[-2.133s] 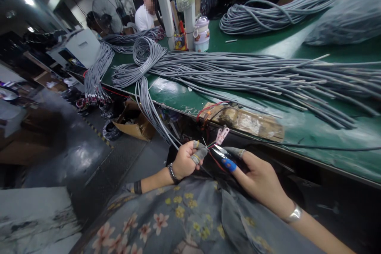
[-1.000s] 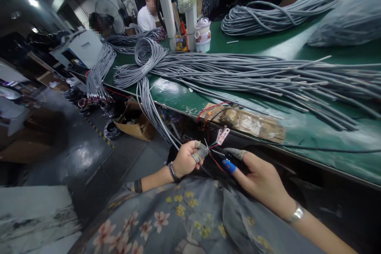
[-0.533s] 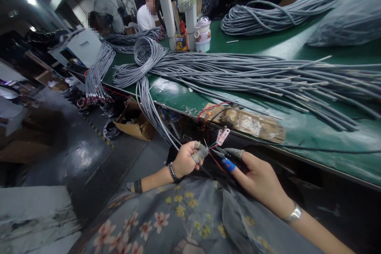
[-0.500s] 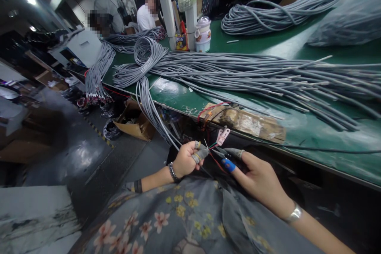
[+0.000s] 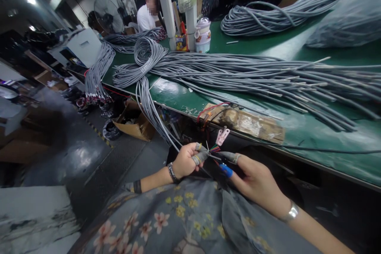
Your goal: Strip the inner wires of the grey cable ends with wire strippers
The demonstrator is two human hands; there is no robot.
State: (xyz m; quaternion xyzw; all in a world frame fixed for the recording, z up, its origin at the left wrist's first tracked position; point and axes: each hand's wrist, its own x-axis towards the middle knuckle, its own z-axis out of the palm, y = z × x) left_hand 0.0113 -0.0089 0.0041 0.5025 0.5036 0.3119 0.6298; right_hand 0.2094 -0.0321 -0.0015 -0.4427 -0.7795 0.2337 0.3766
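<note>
My left hand point(image 5: 186, 160), with taped fingertips, is closed around the end of a grey cable point(image 5: 154, 117) that hangs from the green bench. Thin coloured wires point(image 5: 213, 149) fan out of the cable end just past my fingers. My right hand point(image 5: 253, 178), wearing grey and blue finger covers, grips a small cutting tool point(image 5: 218, 159) whose tip touches those wires. Both hands sit in front of my lap, below the bench edge.
The green workbench point(image 5: 268, 51) carries long bundles of grey cable point(image 5: 253, 77) and a coil point(image 5: 268, 16) at the back. A taped cardboard fixture point(image 5: 247, 121) lies at the near edge. A cardboard box point(image 5: 133, 121) sits on the floor. A person in white point(image 5: 145, 14) sits far back beside a fan point(image 5: 107, 14).
My right hand has moved left toward my left hand, bringing the tool tip up to the coloured wires. My left hand has held still.
</note>
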